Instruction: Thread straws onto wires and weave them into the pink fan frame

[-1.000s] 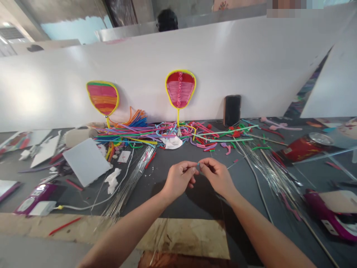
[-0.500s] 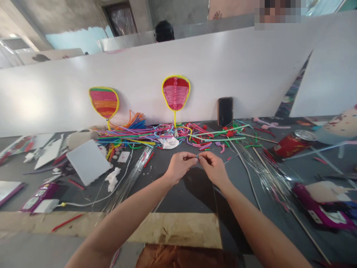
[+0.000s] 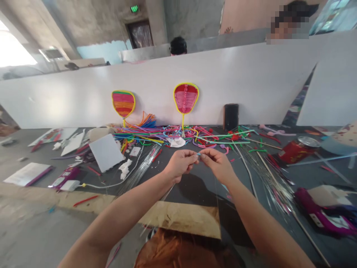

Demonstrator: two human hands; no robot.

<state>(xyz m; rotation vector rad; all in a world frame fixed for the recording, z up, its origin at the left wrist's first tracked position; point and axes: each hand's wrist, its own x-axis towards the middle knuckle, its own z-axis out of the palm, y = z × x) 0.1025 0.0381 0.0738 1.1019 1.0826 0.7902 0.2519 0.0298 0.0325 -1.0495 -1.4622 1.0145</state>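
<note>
My left hand (image 3: 180,164) and my right hand (image 3: 218,163) meet above the dark table (image 3: 195,186), fingertips pinched together on a tiny light-blue bead (image 3: 198,153). A thin clear wire (image 3: 216,193) hangs down from between the fingers towards me. Two paddle-shaped fans lean against the white partition (image 3: 251,82): a striped one (image 3: 123,104) to the left and a red one (image 3: 185,98) straight ahead. Below them lies a heap of coloured tubes (image 3: 156,133).
Bundles of silver wires (image 3: 264,171) spread on the right, with a red can (image 3: 295,150) on its side and a purple box (image 3: 323,212). A white sheet (image 3: 106,152), a black phone (image 3: 231,116) and a purple device (image 3: 65,178) also lie there. People sit behind the partition.
The camera has tilted up and swung left, so the table appears lower and more of the room shows. Both hands stay pinched on the bead in nearly the same place.
</note>
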